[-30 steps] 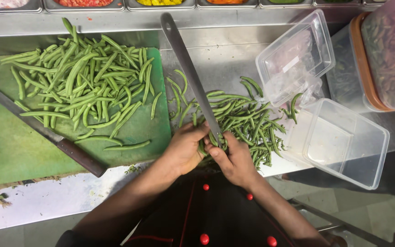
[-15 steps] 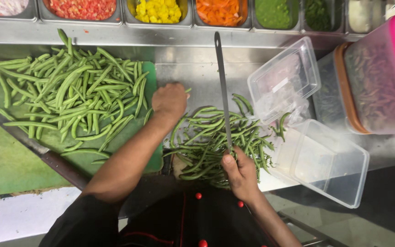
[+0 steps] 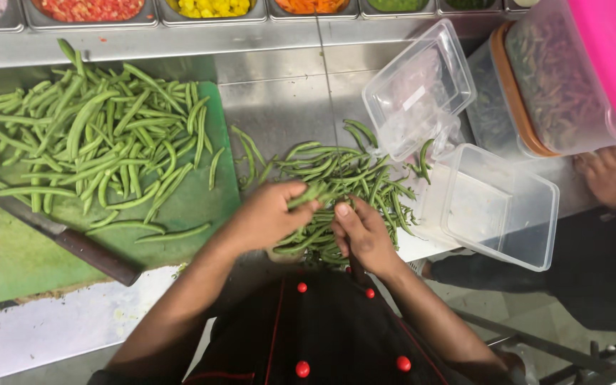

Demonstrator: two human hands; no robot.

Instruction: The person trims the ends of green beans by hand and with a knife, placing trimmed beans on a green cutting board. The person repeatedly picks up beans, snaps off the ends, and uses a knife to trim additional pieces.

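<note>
A loose pile of green beans point(image 3: 336, 175) lies on the steel counter point(image 3: 279, 107) right in front of me. My left hand point(image 3: 265, 217) pinches a small bunch of these beans between thumb and fingers. My right hand point(image 3: 361, 232) is closed on the same bunch from the right, thumb up against it. A thin dark line runs up the counter from the pile. I cannot tell whether it is a knife blade seen edge-on.
A bigger heap of beans point(image 3: 94, 142) and a dark-handled knife point(image 3: 73, 242) lie on the green cutting board point(image 3: 8, 271) at left. Two clear plastic tubs point(image 3: 500, 207) point(image 3: 422, 93) and a pink-lidded box point(image 3: 593, 71) stand at right. Another person's hand point(image 3: 611, 175) rests there. Trays of chopped vegetables point(image 3: 90, 8) line the back.
My left hand came back from the cutting board to the counter pile and met my right hand on a bunch of beans. The broad knife blade above my right hand no longer shows.
</note>
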